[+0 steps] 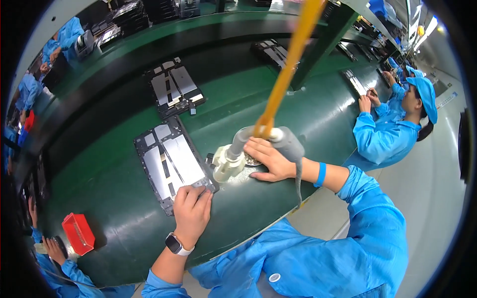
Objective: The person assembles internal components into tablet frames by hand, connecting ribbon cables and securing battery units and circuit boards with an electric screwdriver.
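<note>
A tablet with its back off (181, 156), showing silver battery panels, a black frame and a flex strip, lies on the green bench. My left hand (193, 211) is at its near right corner, fingers bent and closed on the edge; whether something small is under the fingertips is hidden. Out to the right, my right hand (272, 161) stretches its fingers over a small round dish of metal screws (252, 160), thumb apart. Just above those fingers hangs a grey powered hand tool (288, 144) with a pale fitting (228, 166); the hand partly covers the dish.
A second opened tablet (174, 87) lies beyond the first, and another (273, 52) farther back. The tool hangs from a yellow strap (290, 64). A red bin (78, 233) stands at left. Green post (323, 42) at back. A co-worker (392, 119) works at right; others sit left.
</note>
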`<state>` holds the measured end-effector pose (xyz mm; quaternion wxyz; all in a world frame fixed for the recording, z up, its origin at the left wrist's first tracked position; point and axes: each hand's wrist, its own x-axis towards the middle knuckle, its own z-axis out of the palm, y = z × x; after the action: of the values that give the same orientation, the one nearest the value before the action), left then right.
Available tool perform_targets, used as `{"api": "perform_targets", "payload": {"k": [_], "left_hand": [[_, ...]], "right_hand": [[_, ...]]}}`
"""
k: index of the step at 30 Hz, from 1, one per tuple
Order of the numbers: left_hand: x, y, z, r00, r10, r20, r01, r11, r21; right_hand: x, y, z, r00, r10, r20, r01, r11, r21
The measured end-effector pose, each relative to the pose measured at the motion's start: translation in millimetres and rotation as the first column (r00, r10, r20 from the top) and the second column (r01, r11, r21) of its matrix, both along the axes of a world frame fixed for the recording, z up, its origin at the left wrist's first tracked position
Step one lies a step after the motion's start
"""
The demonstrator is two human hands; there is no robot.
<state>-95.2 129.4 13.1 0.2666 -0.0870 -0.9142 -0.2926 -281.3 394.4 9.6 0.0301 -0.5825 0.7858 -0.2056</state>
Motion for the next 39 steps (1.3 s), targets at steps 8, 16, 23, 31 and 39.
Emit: {"api": "perform_targets", "payload": {"k": [8, 16, 23, 31, 39], "left_hand": [[2.2, 0.6, -8.8, 0.998, 0.014, -0.053, -0.016, 0.999, -0.035], [0.6, -8.0, -10.9, 0.995, -0.08, -0.068, 0.067, 0.984, -0.167], [5.2, -5.2, -9.8, 1.0, -0.015, 0.007, 0.016, 0.994, -0.11], [4.2, -0.6, -6.7, 1.0, -0.005, -0.001, 0.005, 0.995, -0.104], [1.3, -1.5, -3.8, 1.0, 0.001, 0.027, 0.002, 0.994, -0.113]], "right_hand": [[15.8, -4.0, 12.0, 0.996, 0.032, -0.079, -0.025, 0.996, 0.089], [3.7, -24.9, 2.1, 0.926, -0.376, -0.02, 0.368, 0.914, -0.17], [53.5, -13.5, 18.3, 0.932, -0.339, -0.128, 0.351, 0.932, 0.092], [37.3, -10.3, 18.4, 0.965, -0.191, -0.181, 0.217, 0.966, 0.137], [34.0, 18.0, 0.8, 0.999, 0.05, -0.02, -0.049, 0.997, 0.053]]}}
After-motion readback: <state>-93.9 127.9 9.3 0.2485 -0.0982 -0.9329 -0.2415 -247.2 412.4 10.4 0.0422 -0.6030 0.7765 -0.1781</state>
